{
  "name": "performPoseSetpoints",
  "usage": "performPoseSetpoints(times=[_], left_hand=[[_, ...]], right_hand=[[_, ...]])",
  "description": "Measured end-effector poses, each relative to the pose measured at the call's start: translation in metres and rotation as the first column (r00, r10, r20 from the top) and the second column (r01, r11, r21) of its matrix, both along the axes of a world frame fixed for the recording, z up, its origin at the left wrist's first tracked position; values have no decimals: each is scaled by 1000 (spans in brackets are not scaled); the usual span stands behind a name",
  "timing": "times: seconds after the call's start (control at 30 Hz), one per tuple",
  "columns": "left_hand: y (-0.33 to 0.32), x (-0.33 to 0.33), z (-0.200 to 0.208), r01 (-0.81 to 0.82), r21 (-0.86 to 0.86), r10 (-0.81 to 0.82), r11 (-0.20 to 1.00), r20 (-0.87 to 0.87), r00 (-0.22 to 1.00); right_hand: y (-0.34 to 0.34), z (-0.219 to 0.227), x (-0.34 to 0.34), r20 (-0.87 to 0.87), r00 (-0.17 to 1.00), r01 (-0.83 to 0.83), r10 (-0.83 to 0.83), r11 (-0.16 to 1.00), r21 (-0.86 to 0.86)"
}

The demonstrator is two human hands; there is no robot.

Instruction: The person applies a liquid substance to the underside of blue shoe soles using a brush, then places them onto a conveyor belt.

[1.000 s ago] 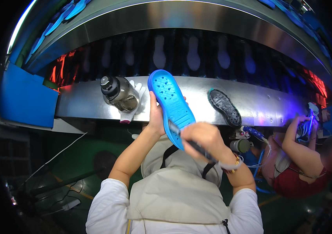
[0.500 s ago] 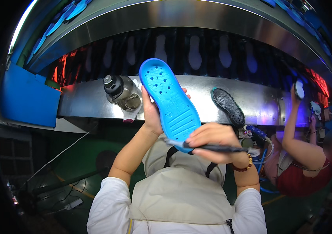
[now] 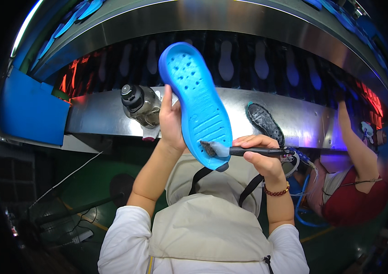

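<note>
My left hand [image 3: 171, 122] is closed on the left edge of a bright blue shoe sole [image 3: 205, 107], with the thumb up along its side. The sole is tilted, its inner face toward me, with small holes at the toe end and ridges nearer the heel. In my right hand [image 3: 265, 157] is a brush [image 3: 255, 151] with a black handle. Its dark-tipped bristles rest on the inside of the heel. A small dark piece [image 3: 222, 167] shows at the heel end of the sole. The fingers of my left hand behind the sole are hidden.
A dark bottle [image 3: 146, 107] stands on the metal ledge [image 3: 98, 114], left of the sole. A black sole [image 3: 264, 121] lies to the right. Beyond the ledge, several pale soles [image 3: 226, 61] lie on a dark conveyor. At right, a co-worker's arm [image 3: 351, 134] reaches toward it.
The blue sole has moved up and farther away. The brush has shifted from the heel's near edge onto its inner face. The co-worker's hand has moved toward the conveyor.
</note>
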State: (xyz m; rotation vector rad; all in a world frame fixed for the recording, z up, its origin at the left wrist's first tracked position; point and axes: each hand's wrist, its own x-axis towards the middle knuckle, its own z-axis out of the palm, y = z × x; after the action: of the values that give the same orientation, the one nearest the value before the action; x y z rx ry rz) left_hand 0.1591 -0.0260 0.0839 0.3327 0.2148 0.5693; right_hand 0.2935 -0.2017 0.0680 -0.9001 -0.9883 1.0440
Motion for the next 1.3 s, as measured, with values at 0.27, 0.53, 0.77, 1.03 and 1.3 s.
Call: performPoseSetpoints(times=[0.27,0.53,0.77,1.03,1.3], left_hand=[[-37,3,-12,24,163,-21,986,-21,1000],[-33,7,-14,6,85,-12,996,61,998],[-31,8,-8,26,85,-32,996,71,997],[-21,5,-8,40,146,-45,988,26,999],[-14,3,-7,173,116,-179,978,45,983]], right_hand=[[-3,21,-36,273,922,264,-273,962,71],[1,24,-34,486,801,261,-349,935,242],[6,25,-22,307,861,360,-405,912,194],[10,40,-2,470,826,221,-312,946,239],[10,43,-4,565,822,-8,-70,991,134]])
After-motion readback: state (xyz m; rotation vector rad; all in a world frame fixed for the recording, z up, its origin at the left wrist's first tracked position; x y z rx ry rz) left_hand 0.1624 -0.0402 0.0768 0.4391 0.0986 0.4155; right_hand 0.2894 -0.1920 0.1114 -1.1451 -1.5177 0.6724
